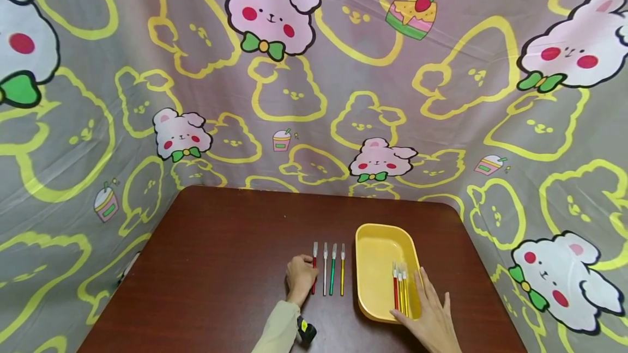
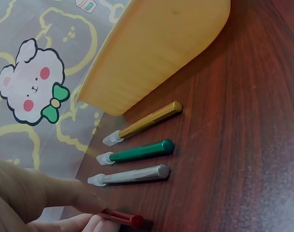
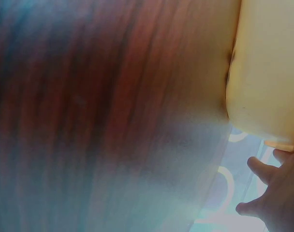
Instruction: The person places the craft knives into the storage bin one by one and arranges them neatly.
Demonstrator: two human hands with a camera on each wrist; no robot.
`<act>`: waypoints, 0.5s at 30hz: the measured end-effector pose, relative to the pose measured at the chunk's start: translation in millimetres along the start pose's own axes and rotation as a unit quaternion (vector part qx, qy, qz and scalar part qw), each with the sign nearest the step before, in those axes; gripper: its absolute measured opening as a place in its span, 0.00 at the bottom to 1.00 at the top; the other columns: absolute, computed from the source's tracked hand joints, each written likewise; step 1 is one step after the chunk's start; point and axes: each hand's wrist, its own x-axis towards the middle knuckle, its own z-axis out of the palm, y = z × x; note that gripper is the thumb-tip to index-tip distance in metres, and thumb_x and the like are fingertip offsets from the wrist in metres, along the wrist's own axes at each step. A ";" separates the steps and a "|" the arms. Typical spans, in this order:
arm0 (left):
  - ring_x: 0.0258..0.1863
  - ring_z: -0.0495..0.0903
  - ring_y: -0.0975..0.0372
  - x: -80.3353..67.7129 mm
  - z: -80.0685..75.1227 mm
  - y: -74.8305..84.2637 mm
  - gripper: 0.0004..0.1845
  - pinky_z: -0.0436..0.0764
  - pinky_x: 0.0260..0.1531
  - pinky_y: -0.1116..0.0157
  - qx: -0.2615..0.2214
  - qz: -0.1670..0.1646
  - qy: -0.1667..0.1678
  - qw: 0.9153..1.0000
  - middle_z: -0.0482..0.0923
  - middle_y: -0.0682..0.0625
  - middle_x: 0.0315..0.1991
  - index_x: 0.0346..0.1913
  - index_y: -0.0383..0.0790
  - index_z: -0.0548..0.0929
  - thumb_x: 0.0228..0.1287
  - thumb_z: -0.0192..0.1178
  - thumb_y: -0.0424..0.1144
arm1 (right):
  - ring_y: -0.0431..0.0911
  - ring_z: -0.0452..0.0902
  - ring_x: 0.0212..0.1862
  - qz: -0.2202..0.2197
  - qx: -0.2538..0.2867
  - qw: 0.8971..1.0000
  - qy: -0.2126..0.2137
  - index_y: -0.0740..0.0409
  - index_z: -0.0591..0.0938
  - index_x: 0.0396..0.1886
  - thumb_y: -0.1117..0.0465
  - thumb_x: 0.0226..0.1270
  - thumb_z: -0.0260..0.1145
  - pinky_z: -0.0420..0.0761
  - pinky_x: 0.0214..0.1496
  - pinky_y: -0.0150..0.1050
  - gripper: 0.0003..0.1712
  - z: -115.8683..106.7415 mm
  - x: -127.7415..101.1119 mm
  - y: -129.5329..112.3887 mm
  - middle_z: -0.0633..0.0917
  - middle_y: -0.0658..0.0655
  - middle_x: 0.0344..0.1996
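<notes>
My left hand [image 1: 300, 275] pinches a red craft knife [image 2: 122, 217] with a clear cap, at the left end of a row on the table. To its right lie a silver craft knife [image 2: 132, 175], a green craft knife [image 2: 143, 151] and a gold craft knife [image 2: 152, 120], side by side. A yellow plastic tray [image 1: 375, 266] stands right of the row. Inside, along its right side, are a red craft knife [image 1: 395, 287] and gold-coloured ones [image 1: 404, 296]. My right hand [image 1: 434, 309] touches the tray's near right rim, its fingers straight and spread.
The dark brown wooden table [image 1: 230, 249] has edges at the back and both sides. A patterned curtain [image 1: 294, 102] with cartoon rabbits surrounds it closely. A black wrist device [image 1: 306, 330] is on the left sleeve [image 1: 277, 328].
</notes>
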 end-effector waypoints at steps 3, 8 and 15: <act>0.31 0.87 0.52 0.2 -0.3 -0.3 0.13 0.83 0.33 0.51 -0.003 -0.005 -0.002 1.000 0.88 0.48 0.27 0.35 0.36 0.91 0.42 0.76 0.24 | 0.70 0.68 0.71 -0.003 0.002 1.000 0.003 0.56 0.53 0.87 0.32 0.55 0.77 0.51 0.66 0.85 0.70 0.9 -0.5 0.5 0.59 0.65 0.81; 0.31 0.87 0.51 1.4 -1.2 0.3 0.13 0.83 0.34 0.51 -0.012 0.000 -0.003 1.000 0.89 0.47 0.27 0.36 0.35 0.91 0.42 0.77 0.25 | 0.70 0.67 0.72 -0.002 0.001 1.000 0.001 0.54 0.52 0.87 0.32 0.55 0.77 0.50 0.66 0.85 0.70 1.1 -0.4 0.8 0.58 0.64 0.82; 0.30 0.86 0.55 4.0 -2.5 9.0 0.13 0.83 0.35 0.55 -0.049 -0.015 -0.029 0.998 0.87 0.49 0.27 0.38 0.34 0.90 0.45 0.76 0.27 | 0.70 0.65 0.73 0.005 -0.001 1.000 -0.010 0.55 0.52 0.87 0.31 0.56 0.76 0.50 0.66 0.85 0.70 0.2 -0.1 0.8 0.58 0.64 0.82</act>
